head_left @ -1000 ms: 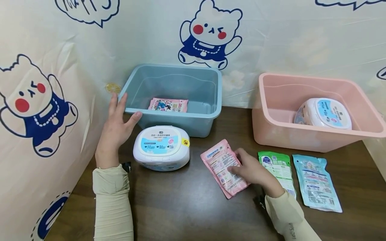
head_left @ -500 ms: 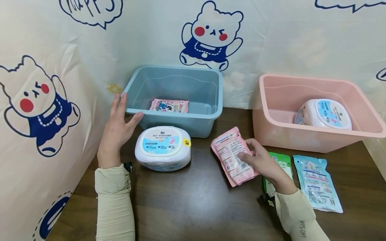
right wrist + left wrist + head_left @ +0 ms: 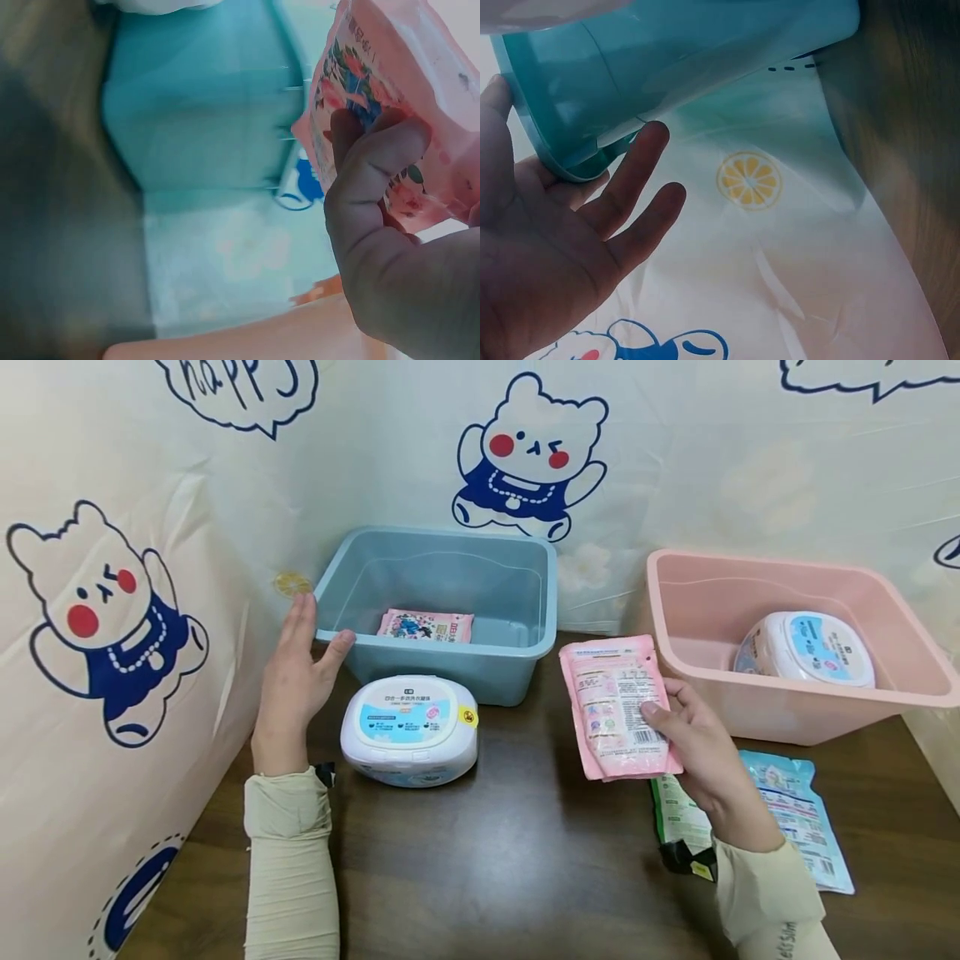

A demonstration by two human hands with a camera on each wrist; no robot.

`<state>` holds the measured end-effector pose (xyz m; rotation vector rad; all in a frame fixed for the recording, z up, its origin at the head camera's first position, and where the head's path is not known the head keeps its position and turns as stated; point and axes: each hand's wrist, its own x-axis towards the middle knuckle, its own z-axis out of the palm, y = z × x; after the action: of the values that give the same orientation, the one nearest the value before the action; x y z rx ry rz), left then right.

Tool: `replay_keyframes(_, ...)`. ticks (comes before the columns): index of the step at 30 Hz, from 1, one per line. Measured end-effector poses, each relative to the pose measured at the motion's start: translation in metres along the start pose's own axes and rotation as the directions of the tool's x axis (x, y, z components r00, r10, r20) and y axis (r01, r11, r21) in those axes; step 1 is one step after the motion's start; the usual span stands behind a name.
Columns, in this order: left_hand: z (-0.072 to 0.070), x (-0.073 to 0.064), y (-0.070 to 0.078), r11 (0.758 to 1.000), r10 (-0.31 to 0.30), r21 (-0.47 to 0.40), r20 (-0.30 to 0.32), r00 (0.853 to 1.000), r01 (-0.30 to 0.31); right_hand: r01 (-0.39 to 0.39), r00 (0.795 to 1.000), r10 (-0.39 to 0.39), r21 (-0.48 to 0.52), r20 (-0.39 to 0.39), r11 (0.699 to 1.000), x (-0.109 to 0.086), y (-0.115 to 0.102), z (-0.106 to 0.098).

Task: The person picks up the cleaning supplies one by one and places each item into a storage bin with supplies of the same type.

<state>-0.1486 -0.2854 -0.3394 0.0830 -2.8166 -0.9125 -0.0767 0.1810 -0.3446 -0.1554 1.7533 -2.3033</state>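
My right hand (image 3: 705, 760) holds a pink pouch (image 3: 607, 702) up off the table, its printed back facing the head camera. In the right wrist view, curled fingers press its flowered front (image 3: 409, 176). My left hand (image 3: 288, 697) lies at the near left corner of a blue bin (image 3: 457, 668), fingers extended along the rim; the left wrist view has them spread beside the wall. Another pink packet (image 3: 427, 627) lies inside that bin. In front of the bin stands a white oval tub (image 3: 408, 722) with a blue label and a yellow sticker.
A pink bin (image 3: 720, 706) at the right contains a similar white tub (image 3: 817, 647). Below it on the wooden table (image 3: 510, 877) lie a green pouch (image 3: 678, 810), partly covered by the right hand, and a light blue pouch (image 3: 791, 797). A printed cloth hangs behind and left.
My right hand has lifted the pink pouch and carried it right and away from me, turning it more upright. The left hand stays at the blue bin's corner.
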Motion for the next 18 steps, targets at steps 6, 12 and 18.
replay_keyframes(6,0.001,-0.001,-0.001,1.0,-0.011,-0.018,-0.004,1.0,0.011,0.062,0.998,-0.062,0.096,-0.003,0.993,0.005,-0.019,0.006)
replay_keyframes(12,0.001,0.0,-0.002,1.0,-0.003,-0.027,-0.004,1.0,0.003,0.048,0.999,-0.047,0.135,-0.008,0.99,0.019,-0.037,0.021)
replay_keyframes(18,0.0,0.001,-0.002,1.0,-0.002,-0.025,-0.003,1.0,0.001,-0.004,1.0,0.007,0.202,-0.012,0.979,0.042,-0.046,0.038)
